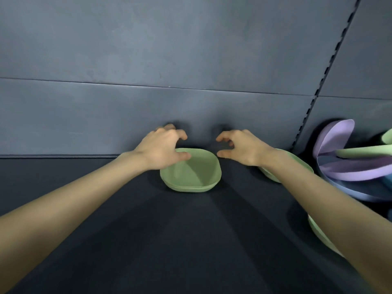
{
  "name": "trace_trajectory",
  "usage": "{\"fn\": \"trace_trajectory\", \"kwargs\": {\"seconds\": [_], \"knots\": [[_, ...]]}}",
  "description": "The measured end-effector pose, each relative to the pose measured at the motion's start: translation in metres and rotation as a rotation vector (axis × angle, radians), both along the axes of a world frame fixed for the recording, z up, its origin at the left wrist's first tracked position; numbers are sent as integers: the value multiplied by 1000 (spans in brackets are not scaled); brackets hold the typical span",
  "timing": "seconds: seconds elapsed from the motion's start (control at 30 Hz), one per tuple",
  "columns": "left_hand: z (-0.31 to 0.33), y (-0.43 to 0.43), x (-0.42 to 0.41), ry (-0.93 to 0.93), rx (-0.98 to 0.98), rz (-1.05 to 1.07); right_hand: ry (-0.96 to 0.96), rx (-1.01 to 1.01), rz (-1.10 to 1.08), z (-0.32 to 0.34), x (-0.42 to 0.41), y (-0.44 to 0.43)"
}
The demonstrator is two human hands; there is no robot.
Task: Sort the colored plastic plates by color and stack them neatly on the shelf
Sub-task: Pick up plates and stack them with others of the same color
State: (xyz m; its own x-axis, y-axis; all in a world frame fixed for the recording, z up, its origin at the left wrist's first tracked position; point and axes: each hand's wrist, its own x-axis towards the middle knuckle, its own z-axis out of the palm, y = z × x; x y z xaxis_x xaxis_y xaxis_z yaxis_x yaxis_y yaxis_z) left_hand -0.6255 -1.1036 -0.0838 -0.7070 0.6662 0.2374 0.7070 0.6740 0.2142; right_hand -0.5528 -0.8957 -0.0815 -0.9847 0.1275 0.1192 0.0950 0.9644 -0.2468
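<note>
There's the green stack (191, 175), sitting at the back of the shelf (84, 209). The left hand (161, 149) has its thumb at the rim, the right hand (239, 147) is just beside; each grip apart, empty. Best to square the edges gently from both sides.

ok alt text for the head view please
On a dark shelf, the left hand is at the rim of a short stack of green plates; the right hand hovers beside it, empty. Mixed plates lie jumbled far right.
</note>
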Motion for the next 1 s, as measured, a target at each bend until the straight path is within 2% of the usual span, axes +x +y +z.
{"fn": "trace_trajectory", "kwargs": {"seconds": [0.17,0.37,0.53,0.77,1.0], "knots": [[26,21,30,83,40,-85,94,102,-54,27,42,15],[38,46,81,144,96,-166,179,120,-74,46,102,42],[33,74,130,125,108,-161,211,108,-28,46,150,80],[0,115,201,-17,215,-67,160,66,94,20,206,122],[-26,132,231,-219,255,22,73,26,172,0,230,133]]}}
